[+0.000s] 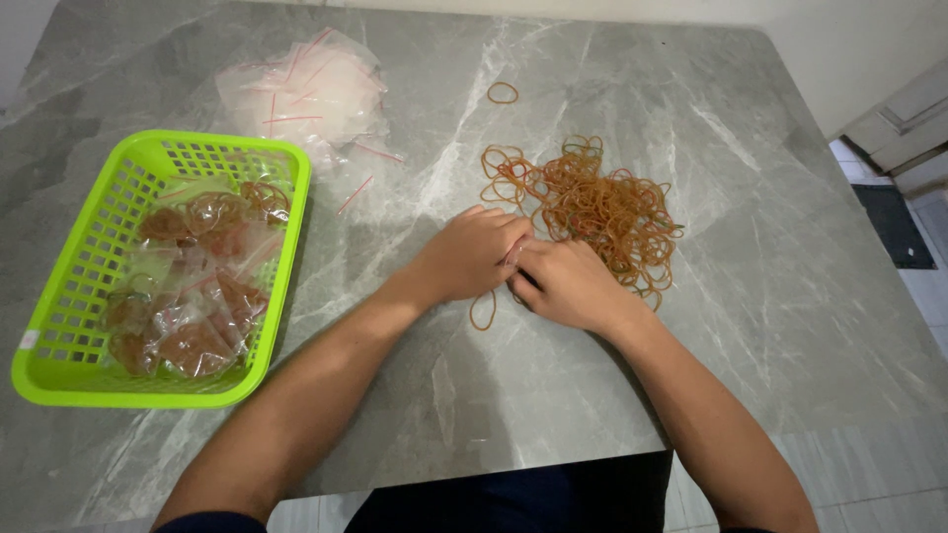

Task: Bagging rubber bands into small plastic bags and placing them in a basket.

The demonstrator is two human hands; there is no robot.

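Leftmost, at 9 o'clock, green basket [59,326] w/ filled bags; empty clear bags [306,94] at 11. Centre worktop [770,296]: left hand [469,257] and right hand [563,286] meet, fingers curled, pinching a small clear bag between them. Rubber band pile [597,202] touching at 1 o'clock. Bagging step, prob.; next needs bands fed in.

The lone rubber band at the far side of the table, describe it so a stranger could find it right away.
Start at the grey marble table and find the big tangled pile of rubber bands just beyond the two hands. Look past the pile, toward the far edge: the single rubber band lies flat there. Unlike the others, it touches nothing.
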